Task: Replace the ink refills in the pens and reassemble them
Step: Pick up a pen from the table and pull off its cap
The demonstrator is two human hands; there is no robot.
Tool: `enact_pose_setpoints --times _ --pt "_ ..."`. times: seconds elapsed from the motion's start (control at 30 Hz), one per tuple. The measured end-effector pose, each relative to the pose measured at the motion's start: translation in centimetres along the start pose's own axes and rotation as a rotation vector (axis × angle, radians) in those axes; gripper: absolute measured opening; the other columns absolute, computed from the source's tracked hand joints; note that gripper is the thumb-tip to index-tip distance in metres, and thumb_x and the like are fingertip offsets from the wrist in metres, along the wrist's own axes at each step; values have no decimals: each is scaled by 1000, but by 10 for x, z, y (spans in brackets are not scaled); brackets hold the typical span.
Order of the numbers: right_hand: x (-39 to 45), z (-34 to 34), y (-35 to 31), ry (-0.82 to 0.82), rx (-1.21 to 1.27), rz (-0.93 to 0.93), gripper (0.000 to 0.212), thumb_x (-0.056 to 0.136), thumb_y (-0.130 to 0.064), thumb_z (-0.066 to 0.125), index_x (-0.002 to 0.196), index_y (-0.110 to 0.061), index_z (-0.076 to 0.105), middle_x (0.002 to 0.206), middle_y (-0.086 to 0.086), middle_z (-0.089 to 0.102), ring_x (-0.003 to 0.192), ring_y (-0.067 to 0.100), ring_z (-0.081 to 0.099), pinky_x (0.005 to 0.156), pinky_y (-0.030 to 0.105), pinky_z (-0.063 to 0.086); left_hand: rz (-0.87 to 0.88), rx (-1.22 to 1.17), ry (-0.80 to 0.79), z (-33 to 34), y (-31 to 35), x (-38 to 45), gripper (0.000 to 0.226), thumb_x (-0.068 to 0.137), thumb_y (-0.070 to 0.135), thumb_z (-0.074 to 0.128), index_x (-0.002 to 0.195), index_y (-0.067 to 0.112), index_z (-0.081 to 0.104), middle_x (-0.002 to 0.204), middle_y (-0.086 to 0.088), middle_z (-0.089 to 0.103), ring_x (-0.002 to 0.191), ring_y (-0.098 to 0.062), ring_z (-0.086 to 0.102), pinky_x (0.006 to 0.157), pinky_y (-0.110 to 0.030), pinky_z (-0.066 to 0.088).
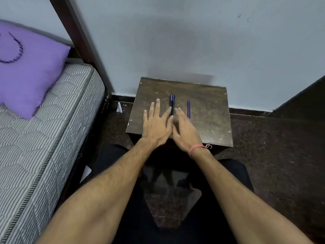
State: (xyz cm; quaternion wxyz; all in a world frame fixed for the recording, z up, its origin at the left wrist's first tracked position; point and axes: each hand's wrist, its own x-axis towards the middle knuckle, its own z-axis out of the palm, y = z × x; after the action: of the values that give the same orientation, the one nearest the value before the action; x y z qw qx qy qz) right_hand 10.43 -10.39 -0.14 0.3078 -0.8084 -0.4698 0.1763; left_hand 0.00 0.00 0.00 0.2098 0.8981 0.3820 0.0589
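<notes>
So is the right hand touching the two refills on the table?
Apart. The head view shows a strip of bare table between the right hand and the refills.

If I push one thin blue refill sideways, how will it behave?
The refills look round and very thin, so one would probably roll across the flat table. It likely weighs little and may bend somewhat if lifted by one end.
</notes>
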Motion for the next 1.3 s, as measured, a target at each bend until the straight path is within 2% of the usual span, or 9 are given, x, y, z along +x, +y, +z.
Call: enact_pose_setpoints --times 0.1,0.43,0.53,0.63,0.9,0.97,1.1,1.23,1.3 --pt "11 12 10 -18 -12 6 54 114 -37 39 165 -22 34 175 2 32 163 12 26 131 36 29 -1 10 -31 11 -10 10 55 121 47 31 174 35 40 190 -12 2 176 -33 2 140 -62 7" --pt "26 20 18 -9 -107 35 51 106 -23 52 156 -13 49 163 5 49 148 24 50 121 44 42 7 8 84 34 -16 27 42 119 41 45 155 35 65 183 -8 34 171 -30 26 137 -59 18" --pt "28 18 17 11 -96 31 48 104 -20 54 152 -15 52 157 3 54 141 22 55 117 42 46 -16 -6 156 35 -15 29 37 115 39 53 146 32 72 171 -4 53 160 -28 43 133 -57 26" --pt "30 16 19 12 -75 29 46 102 -17 56 148 -16 53 155 2 53 140 20 55 115 41 48 -42 -4 221 36 -12 35 28 109 41 62 131 33 78 148 4 68 142 -25 56 123 -49 36" --pt "28 10 19 44 -70 23 43 100 -17 59 143 -15 59 153 0 54 139 19 54 114 37 47 -285 -137 207 31 2 51 17 97 41 71 111 31 73 101 9 81 111 -23 75 105 -49 51" --pt "27 10 18 67 -67 22 42 99 -16 59 141 -15 60 150 -1 56 136 19 55 112 37 48 -360 -188 179 29 4 52 23 93 45 73 110 30 74 99 4 83 107 -28 79 99 -43 58" --pt "26 9 14 103 -30 35 38 99 -16 58 137 -16 63 143 -1 59 130 22 57 109 39 50 -434 -189 128 23 0 49 28 84 52 76 95 27 82 99 1 84 106 -34 80 90 -40 59" --pt "24 13 3 122 63 116 30 100 -22 60 128 -21 69 128 -4 69 112 17 67 101 37 53 -504 -279 131 21 -8 17 33 78 60 78 87 28 82 80 9 79 97 -28 81 81 -33 56" --pt "22 18 -2 153 146 196 22 100 -28 64 120 -24 72 110 -10 75 97 4 69 92 25 54 -505 -366 147 25 -8 -5 36 82 65 74 84 30 81 75 15 80 89 -19 81 82 -32 60"
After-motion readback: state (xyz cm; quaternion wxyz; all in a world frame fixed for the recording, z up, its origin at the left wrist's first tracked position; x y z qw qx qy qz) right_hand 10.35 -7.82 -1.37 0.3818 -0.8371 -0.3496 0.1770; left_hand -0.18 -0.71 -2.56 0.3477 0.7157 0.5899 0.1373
